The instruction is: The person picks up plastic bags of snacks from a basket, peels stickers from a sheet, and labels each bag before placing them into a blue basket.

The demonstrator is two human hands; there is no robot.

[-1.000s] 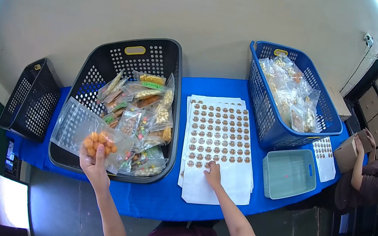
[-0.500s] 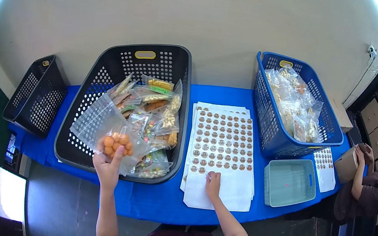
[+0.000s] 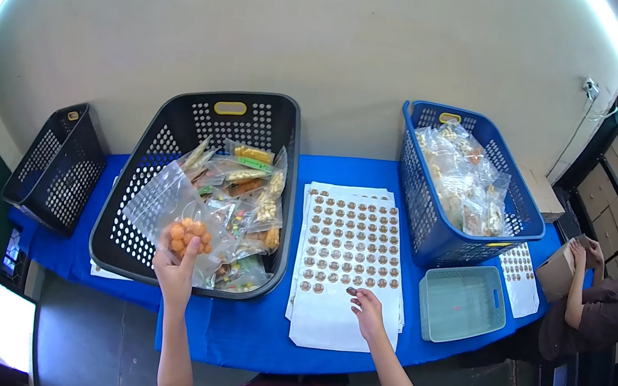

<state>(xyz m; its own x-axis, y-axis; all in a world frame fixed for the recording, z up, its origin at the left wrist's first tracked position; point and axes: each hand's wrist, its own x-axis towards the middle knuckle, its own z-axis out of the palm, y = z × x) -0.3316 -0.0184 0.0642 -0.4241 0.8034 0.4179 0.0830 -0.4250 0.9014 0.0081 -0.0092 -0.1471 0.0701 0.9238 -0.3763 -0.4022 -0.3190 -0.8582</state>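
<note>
My left hand (image 3: 175, 265) grips a clear plastic bag (image 3: 165, 195) with round orange snacks (image 3: 189, 237) at its bottom, held over the front of the large black basket (image 3: 110, 243). Packed snack bags (image 3: 249, 192) fill part of that basket. My right hand (image 3: 367, 312) holds a small round brown sticker (image 3: 352, 290) at its fingertips, just above the sticker sheet (image 3: 342, 322). Rows of the same round stickers cover the upper part of the sheet, which lies on other sheets.
A blue basket (image 3: 426, 238) of snack bags stands right of the sheets, behind a pale green tray (image 3: 462, 304). Another sticker sheet (image 3: 519, 282) lies beside the tray. A smaller black basket (image 3: 56, 171) stands far left. At far right a person (image 3: 594, 315) handles a cardboard box (image 3: 555, 271).
My right hand has lifted off the sheet and moved slightly right, with a sticker now at its fingertips. My left hand still holds the bag. The camera view has shifted a little.
</note>
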